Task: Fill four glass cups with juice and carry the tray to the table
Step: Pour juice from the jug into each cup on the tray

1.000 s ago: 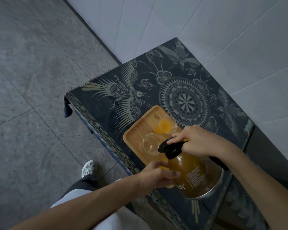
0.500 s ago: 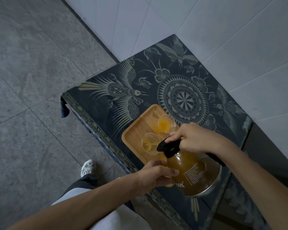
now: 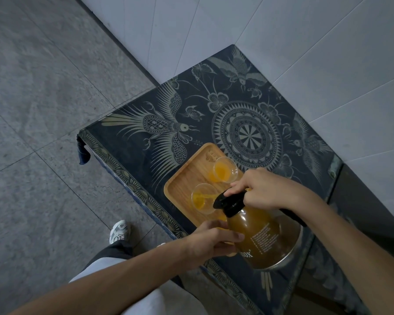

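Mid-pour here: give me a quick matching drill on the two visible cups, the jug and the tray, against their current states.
Things:
1 far cup
2 near cup
3 jug
4 tray

States:
a tilted, held by both hands
b taking the juice stream
c lying flat on the patterned table
d holding juice, no stream reaching it

Pairs: 1-d, 2-b, 3-a, 4-c

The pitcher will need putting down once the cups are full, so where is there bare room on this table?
Free: the patterned table left of and beyond the wooden tray, over the bird and medallion. Crowded: the near right, where both hands, the pitcher and two cups cluster.
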A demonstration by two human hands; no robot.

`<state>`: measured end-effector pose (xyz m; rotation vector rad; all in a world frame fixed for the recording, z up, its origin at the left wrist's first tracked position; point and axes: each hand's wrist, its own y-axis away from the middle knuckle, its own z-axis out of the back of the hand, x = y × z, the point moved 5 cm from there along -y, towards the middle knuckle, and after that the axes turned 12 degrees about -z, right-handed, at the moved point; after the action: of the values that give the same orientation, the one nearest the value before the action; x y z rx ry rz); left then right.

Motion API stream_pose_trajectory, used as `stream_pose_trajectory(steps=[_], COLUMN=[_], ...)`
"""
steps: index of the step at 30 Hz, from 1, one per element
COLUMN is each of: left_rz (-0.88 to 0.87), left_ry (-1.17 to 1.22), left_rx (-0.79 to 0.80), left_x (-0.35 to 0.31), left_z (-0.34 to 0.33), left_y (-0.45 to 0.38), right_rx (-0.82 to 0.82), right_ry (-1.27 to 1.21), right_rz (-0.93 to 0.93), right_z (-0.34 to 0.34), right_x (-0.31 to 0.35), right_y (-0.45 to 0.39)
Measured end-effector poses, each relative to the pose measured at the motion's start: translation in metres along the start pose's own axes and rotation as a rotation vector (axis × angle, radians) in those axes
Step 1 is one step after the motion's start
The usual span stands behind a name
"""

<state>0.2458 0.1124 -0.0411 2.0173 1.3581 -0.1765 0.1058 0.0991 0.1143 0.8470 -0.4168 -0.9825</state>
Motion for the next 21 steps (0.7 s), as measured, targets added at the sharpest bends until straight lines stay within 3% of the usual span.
stream_pose_trajectory(steps=[21], left_rz=[-0.015], left_ry=[-0.039], left_rx=[0.001], left_x=[-0.012], left_z=[-0.003], left_y=[0.011], right_rx=[0.011], right_ry=[0.003], right_rz=[-0.020], right_z=[-0.001], right_x=[0.001], right_y=[-0.008])
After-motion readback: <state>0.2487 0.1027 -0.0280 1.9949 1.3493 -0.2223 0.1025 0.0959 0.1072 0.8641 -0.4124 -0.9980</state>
